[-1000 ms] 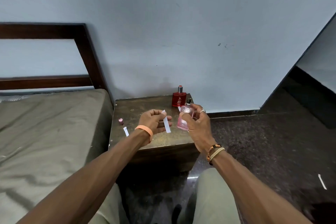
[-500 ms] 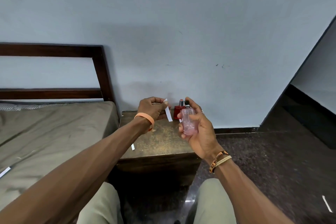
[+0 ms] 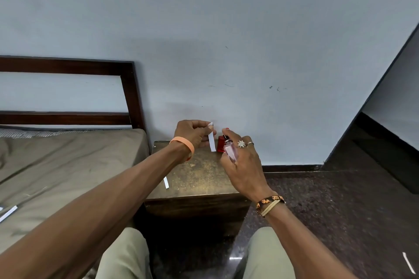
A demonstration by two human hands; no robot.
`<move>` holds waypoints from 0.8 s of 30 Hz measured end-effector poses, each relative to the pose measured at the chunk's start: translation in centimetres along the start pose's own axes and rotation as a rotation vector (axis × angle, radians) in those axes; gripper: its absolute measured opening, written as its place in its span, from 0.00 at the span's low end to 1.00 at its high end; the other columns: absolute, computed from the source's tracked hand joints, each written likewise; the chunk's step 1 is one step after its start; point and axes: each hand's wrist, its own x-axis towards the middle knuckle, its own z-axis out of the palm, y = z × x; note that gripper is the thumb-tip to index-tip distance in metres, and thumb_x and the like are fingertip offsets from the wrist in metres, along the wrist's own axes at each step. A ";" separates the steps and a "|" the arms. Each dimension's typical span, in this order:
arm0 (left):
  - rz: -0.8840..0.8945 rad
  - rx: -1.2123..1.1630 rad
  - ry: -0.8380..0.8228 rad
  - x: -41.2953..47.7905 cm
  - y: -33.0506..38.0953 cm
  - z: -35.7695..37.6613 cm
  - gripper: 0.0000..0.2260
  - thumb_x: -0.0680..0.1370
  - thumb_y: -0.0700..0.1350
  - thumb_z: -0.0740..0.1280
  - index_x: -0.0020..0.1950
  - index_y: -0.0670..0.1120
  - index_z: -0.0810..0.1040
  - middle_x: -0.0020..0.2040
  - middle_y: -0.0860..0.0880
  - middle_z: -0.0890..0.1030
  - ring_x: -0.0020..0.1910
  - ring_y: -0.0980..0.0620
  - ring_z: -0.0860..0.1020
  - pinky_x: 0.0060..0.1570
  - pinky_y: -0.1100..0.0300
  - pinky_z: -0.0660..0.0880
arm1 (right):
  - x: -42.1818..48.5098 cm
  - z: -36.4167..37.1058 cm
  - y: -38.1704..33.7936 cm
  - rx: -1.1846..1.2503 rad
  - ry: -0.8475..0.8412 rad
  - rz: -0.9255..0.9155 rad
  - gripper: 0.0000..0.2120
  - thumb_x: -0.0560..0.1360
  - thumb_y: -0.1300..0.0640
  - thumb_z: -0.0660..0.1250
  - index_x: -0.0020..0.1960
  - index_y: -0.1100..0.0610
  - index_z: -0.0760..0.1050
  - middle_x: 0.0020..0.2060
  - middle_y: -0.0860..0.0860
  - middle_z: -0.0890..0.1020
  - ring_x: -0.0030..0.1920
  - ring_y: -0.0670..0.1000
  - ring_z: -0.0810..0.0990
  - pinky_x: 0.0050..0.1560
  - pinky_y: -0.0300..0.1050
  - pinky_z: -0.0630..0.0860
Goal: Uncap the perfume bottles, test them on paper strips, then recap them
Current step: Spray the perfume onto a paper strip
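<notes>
Mid-test: the left hand (image 3: 192, 133) pinches a paper strip (image 3: 212, 140) over the desk's (image 3: 199, 179) back edge. The right hand (image 3: 242, 161) grips the uncapped pink bottle (image 3: 231, 152) beside it, apparently spraying. Recapping is not yet done.

Orange band (image 3: 184, 145) on left wrist, brown and cream bands (image 3: 269, 204) on right, silver rings (image 3: 241, 143), olive trousers (image 3: 269, 253).

A bedroom in a home, bed (image 3: 68, 165) with wooden headboard (image 3: 127, 88) on the left, small nightstand (image 3: 199, 179) beside it, plain blue wall (image 3: 226, 29), dark floor (image 3: 340, 210)
</notes>
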 end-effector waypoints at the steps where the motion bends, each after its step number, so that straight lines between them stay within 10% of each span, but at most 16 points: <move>1: 0.000 -0.008 0.001 0.0 0.1 0.0 0.05 0.75 0.35 0.70 0.50 0.38 0.80 0.44 0.39 0.84 0.43 0.43 0.84 0.45 0.50 0.82 | 0.1 0.2 -0.1 -0.054 -0.009 -0.022 0.28 0.74 0.50 0.59 0.72 0.37 0.58 0.58 0.45 0.67 0.56 0.51 0.74 0.55 0.54 0.78; 14: -0.051 -0.133 0.004 -0.8 1.7 -0.7 0.03 0.75 0.34 0.69 0.48 0.36 0.79 0.37 0.40 0.83 0.31 0.47 0.84 0.30 0.58 0.79 | 1.7 1.3 -1.2 -0.230 -0.048 -0.031 0.26 0.75 0.52 0.61 0.70 0.39 0.58 0.59 0.51 0.67 0.48 0.56 0.78 0.46 0.52 0.80; 24: -0.064 -0.119 0.018 -0.3 1.5 -1.4 0.04 0.75 0.35 0.70 0.48 0.37 0.79 0.41 0.39 0.83 0.37 0.46 0.84 0.40 0.53 0.83 | 1.8 1.8 -1.5 -0.259 -0.091 -0.034 0.26 0.76 0.53 0.60 0.71 0.40 0.58 0.61 0.54 0.68 0.41 0.57 0.78 0.44 0.54 0.81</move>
